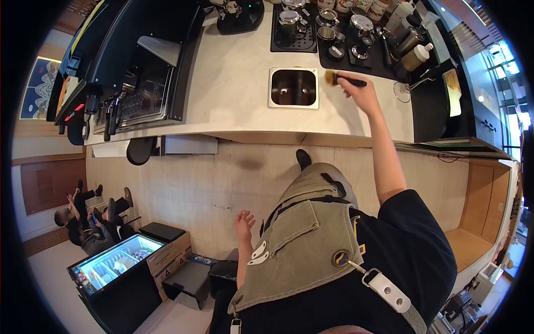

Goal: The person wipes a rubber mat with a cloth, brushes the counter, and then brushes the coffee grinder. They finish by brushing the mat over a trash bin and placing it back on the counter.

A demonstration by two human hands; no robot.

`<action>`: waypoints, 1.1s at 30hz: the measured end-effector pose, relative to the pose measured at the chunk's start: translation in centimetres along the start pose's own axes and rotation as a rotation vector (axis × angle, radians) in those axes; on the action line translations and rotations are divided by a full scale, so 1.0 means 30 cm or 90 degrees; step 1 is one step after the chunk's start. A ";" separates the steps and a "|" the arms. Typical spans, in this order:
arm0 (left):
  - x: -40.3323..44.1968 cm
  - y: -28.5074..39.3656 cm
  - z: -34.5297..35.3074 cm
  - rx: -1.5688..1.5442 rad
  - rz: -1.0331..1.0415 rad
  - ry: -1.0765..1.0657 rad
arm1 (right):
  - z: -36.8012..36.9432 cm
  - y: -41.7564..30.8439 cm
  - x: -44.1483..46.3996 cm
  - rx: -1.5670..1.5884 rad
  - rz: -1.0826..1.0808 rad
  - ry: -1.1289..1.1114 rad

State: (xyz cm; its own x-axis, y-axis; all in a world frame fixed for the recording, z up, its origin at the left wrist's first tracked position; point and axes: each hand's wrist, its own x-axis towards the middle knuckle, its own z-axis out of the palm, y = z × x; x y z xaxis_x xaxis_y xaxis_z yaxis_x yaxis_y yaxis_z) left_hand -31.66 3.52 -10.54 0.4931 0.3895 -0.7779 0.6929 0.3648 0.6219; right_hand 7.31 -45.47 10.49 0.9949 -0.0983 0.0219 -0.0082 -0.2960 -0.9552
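My right hand (pixel 360 93) grips the dark handle of a brush (pixel 332 78) with tan bristles. The bristles are over the pale countertop (pixel 222 83), just right of a square steel-rimmed knock-out bin (pixel 271 89) set into it. Inside, the bin is dark. Low beside my apron (pixel 289 245), my left hand (pixel 245 224) hangs away from the counter, its fingers loosely bent and apart, holding nothing.
An espresso machine (pixel 144 72) stands on the counter's left, and a grinder (pixel 239 16) behind. Portafilters and tampers lie on a black mat (pixel 356 64); several bottles (pixel 414 58) stand right. A lit display case (pixel 119 261) and seated people (pixel 94 222) are at lower left.
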 end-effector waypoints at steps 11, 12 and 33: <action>-0.009 -0.032 0.075 0.112 -0.052 -0.007 | 0.228 0.023 0.530 -0.214 0.003 -0.253; 0.015 -0.072 0.062 0.120 -0.027 -0.022 | 0.254 0.013 0.554 -0.192 0.027 -0.289; -0.085 0.199 0.360 -0.001 -0.072 0.118 | 0.643 -0.068 0.674 -0.256 -0.290 -0.273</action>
State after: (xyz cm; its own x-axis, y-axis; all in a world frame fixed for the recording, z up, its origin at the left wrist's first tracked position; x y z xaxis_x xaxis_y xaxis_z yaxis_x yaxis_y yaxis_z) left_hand -23.10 -4.42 -5.82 0.3068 0.4949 -0.8130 0.7371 0.4169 0.5319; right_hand 29.38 -28.53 7.19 0.8595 0.4730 0.1938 0.4605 -0.5522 -0.6950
